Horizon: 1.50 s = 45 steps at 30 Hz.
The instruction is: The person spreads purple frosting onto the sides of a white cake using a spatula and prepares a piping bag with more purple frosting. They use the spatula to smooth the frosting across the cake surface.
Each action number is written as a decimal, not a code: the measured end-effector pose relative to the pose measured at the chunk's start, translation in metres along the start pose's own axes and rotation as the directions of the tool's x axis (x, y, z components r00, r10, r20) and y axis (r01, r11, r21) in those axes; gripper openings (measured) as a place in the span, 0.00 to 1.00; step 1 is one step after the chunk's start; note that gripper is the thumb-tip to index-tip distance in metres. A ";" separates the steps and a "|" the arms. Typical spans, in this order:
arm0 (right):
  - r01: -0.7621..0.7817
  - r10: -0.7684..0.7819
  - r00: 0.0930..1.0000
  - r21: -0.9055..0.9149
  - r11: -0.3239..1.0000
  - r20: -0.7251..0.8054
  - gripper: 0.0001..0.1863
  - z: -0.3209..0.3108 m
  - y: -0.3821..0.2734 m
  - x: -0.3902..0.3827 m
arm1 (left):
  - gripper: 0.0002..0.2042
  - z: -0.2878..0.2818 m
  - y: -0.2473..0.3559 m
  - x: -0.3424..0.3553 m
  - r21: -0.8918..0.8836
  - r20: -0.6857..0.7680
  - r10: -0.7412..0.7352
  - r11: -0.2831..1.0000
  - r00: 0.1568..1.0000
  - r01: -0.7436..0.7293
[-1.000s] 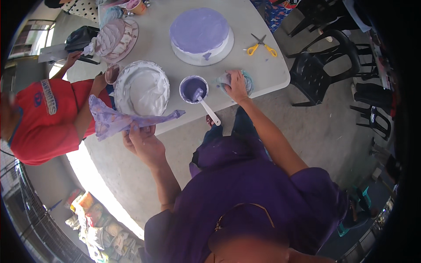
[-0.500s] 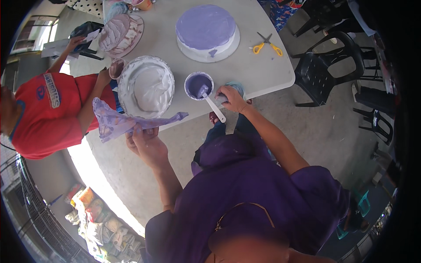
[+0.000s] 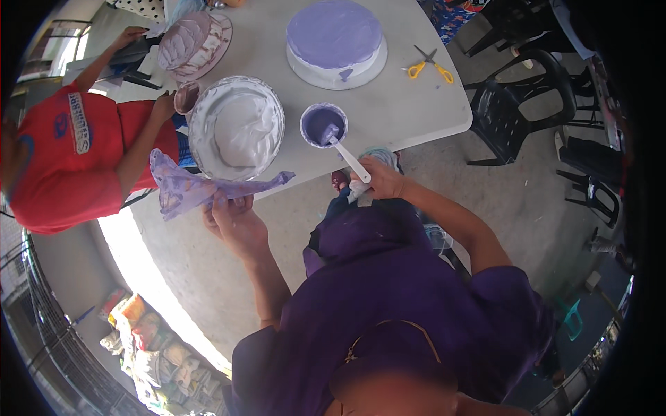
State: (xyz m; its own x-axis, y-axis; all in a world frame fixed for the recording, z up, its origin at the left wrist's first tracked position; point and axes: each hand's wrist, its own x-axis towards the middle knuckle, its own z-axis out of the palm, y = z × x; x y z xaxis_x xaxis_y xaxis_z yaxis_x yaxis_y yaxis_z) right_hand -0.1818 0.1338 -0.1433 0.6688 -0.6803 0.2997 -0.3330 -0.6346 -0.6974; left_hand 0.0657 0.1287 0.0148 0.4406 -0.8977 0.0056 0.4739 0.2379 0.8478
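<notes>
My left hand point(image 3: 236, 225) pinches a limp plastic piping bag point(image 3: 184, 187) smeared with purple icing, held up beside the table's near edge. At that edge, my right hand point(image 3: 381, 179) is closed around a bunched pale blue and whitish cloth or bag point(image 3: 380, 154); which it is I cannot tell. A cup of purple icing point(image 3: 323, 114) stands close by, and a white-handled spatula point(image 3: 350, 161) leans in it, its handle end near my right fingers. Left of the cup is a large bowl of white icing point(image 3: 243, 135). Beyond sits a round cake with a purple top point(image 3: 334, 36) and whitish sides.
Yellow-handled scissors point(image 3: 431, 66) lie on the table point(image 3: 416, 111). A brownish-pink iced cake point(image 3: 187, 45) stands far left, near a person in a red shirt point(image 3: 76, 159) holding a small brown cup point(image 3: 186, 97). Black plastic chairs point(image 3: 506, 114) stand on the right.
My right hand has drawn back from the tabletop toward my body, bringing the bunched cloth or bag along. The left hand keeps the piping bag nearly in place. The view has shifted slightly.
</notes>
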 end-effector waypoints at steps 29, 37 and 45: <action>-0.285 0.301 0.827 0.107 0.952 -0.475 0.14 0.010 0.043 -0.032 | 0.09 0.025 -0.002 -0.011 0.087 0.049 -0.014 0.996 0.999 0.010; 0.041 0.742 0.550 0.900 0.435 -0.383 0.18 0.025 0.032 -0.036 | 0.09 0.013 0.005 -0.001 0.043 0.076 -0.021 0.999 0.997 0.017; -0.695 0.349 0.293 0.053 0.717 -0.890 0.14 -0.031 0.078 -0.062 | 0.08 0.008 0.007 -0.004 0.050 -0.051 -0.042 0.998 0.998 0.045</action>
State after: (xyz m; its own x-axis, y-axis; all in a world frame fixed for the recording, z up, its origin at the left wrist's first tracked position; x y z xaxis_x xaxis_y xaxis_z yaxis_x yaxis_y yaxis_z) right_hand -0.2697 0.1151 -0.1958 -0.5116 -0.7475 0.4237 -0.6687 0.0367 -0.7427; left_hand 0.0614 0.1311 0.0245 0.4586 -0.8868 -0.0570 0.4544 0.1789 0.8727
